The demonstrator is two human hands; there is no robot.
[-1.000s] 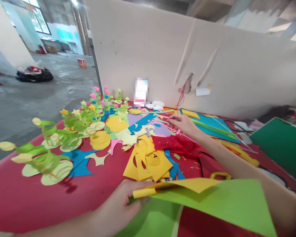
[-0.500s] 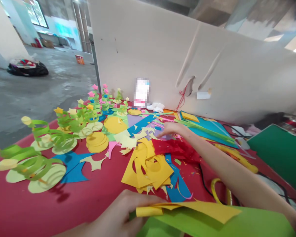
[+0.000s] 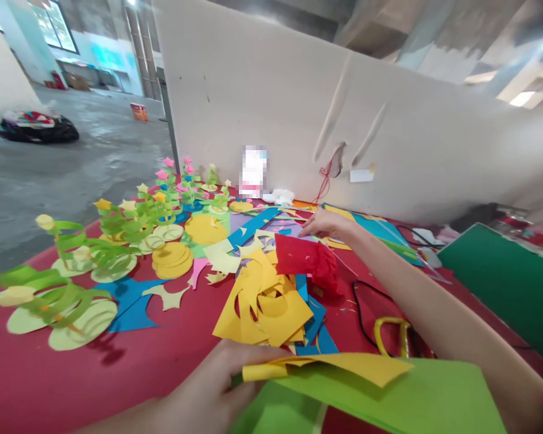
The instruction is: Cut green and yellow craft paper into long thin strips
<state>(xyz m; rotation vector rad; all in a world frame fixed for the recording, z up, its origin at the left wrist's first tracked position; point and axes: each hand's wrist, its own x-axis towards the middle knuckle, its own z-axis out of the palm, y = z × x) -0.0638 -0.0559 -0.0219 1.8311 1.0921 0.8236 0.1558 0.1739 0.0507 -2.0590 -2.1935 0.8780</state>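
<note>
My left hand [image 3: 228, 380] is closed on a green paper sheet [image 3: 389, 392] and a yellow paper sheet [image 3: 344, 364] whose left end is rolled. My right hand [image 3: 328, 224] reaches across the table, fingers bent and drawn together at the upper edge of a crumpled red sheet [image 3: 298, 256]. What lies between those fingertips is hidden. Below the red sheet is a pile of yellow paper offcuts [image 3: 262, 301] with round holes cut out. Blue paper scraps [image 3: 314, 319] stick out beside the pile.
Green paper spirals with stars [image 3: 113, 253] stand on the left. Yellow paper discs [image 3: 172, 260] are stacked near them. A yellow loop-shaped handle [image 3: 391, 334] and black cord [image 3: 357, 301] lie under my right forearm. A green board [image 3: 502, 277] stands right; a pale partition [image 3: 253, 78] rises behind.
My right hand has shifted slightly right and away from me. The red sheet is bunched differently and its left part is raised. Blue scraps beside the yellow pile have moved. My left hand keeps its sheets.
</note>
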